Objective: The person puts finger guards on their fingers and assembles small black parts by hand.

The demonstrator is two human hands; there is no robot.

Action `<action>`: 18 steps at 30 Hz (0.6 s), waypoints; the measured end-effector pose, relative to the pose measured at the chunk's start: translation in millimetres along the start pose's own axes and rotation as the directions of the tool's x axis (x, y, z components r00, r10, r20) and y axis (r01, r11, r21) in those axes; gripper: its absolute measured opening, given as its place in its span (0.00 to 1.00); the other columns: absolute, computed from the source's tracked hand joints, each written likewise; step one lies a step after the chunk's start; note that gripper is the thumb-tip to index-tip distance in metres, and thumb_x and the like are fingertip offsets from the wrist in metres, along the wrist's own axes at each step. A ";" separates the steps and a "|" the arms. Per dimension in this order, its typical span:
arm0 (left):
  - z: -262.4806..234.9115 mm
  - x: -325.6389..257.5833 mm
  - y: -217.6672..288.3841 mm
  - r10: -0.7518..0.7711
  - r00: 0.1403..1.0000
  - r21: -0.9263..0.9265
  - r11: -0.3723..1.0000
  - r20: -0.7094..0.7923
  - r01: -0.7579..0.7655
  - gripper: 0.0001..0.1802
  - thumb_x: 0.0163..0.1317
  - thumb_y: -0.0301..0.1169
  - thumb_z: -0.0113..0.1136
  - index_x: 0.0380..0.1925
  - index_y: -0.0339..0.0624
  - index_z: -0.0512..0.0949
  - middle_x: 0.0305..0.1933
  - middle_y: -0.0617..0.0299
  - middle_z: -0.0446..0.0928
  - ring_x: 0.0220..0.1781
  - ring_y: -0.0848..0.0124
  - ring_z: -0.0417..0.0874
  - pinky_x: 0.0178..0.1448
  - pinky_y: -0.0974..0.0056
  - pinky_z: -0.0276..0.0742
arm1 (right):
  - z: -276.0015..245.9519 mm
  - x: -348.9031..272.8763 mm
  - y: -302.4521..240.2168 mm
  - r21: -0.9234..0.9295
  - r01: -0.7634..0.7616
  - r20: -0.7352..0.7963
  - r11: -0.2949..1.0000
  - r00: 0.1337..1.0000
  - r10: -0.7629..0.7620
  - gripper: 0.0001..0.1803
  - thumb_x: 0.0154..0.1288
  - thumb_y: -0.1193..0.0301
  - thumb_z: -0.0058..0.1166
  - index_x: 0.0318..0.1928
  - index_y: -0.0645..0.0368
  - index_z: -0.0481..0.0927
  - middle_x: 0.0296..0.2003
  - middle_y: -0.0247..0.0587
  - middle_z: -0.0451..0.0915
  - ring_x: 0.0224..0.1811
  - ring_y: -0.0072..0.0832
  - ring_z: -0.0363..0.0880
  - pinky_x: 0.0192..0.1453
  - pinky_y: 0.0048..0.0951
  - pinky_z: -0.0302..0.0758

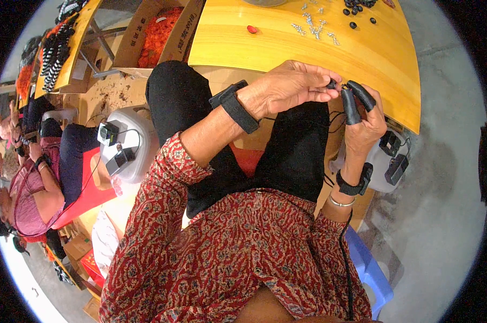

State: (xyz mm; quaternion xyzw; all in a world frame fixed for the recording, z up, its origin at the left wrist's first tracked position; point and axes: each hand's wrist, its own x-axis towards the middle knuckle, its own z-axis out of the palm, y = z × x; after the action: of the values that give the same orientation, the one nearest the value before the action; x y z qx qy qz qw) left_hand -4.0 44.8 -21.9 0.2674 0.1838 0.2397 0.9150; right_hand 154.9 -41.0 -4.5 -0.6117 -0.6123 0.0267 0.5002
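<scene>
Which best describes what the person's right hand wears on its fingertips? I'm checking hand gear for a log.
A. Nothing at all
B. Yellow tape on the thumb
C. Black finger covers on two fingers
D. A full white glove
C: the right hand has black finger covers over two raised fingers, held close to the left hand, which pinches a small dark bead above the yellow table.

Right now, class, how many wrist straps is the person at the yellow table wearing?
2: a black strap on the left wrist and a black strap on the right wrist, next to a thin silver bangle. None seem hidden.
</scene>
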 end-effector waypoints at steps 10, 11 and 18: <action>4.1 -2.5 4.9 0.127 0.992 -0.019 0.992 0.014 -0.127 0.17 0.65 0.23 0.51 0.52 0.26 0.70 0.49 0.48 0.76 0.53 0.62 0.79 0.61 0.65 0.75 | -0.2 -6.0 -12.9 0.041 -0.076 -0.074 0.996 0.994 0.078 0.10 0.54 0.81 0.60 0.40 0.66 0.81 0.36 0.35 0.79 0.38 0.20 0.76 0.43 0.18 0.71; 4.1 -2.9 5.3 0.123 0.992 -0.009 0.992 0.006 -0.123 0.17 0.65 0.23 0.51 0.52 0.26 0.70 0.49 0.48 0.76 0.52 0.62 0.79 0.61 0.66 0.75 | 1.0 -5.3 -13.5 0.041 -0.075 -0.075 0.996 0.994 0.078 0.10 0.54 0.81 0.60 0.40 0.66 0.81 0.36 0.35 0.79 0.38 0.20 0.76 0.43 0.18 0.71; 1.0 -3.0 4.3 0.113 0.993 0.030 0.993 -0.046 -0.111 0.14 0.63 0.25 0.56 0.47 0.29 0.74 0.43 0.53 0.79 0.44 0.67 0.82 0.50 0.67 0.80 | 6.8 -3.1 -12.3 0.076 -0.064 -0.092 0.995 0.993 0.071 0.10 0.51 0.80 0.63 0.37 0.65 0.82 0.34 0.37 0.80 0.35 0.23 0.77 0.38 0.20 0.73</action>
State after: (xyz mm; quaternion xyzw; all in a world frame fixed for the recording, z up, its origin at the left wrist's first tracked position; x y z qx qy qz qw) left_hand -7.5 46.0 -18.0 0.2843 0.1934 0.2943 0.8917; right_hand 140.8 -42.6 -1.7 -0.6140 -0.5654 0.0373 0.5494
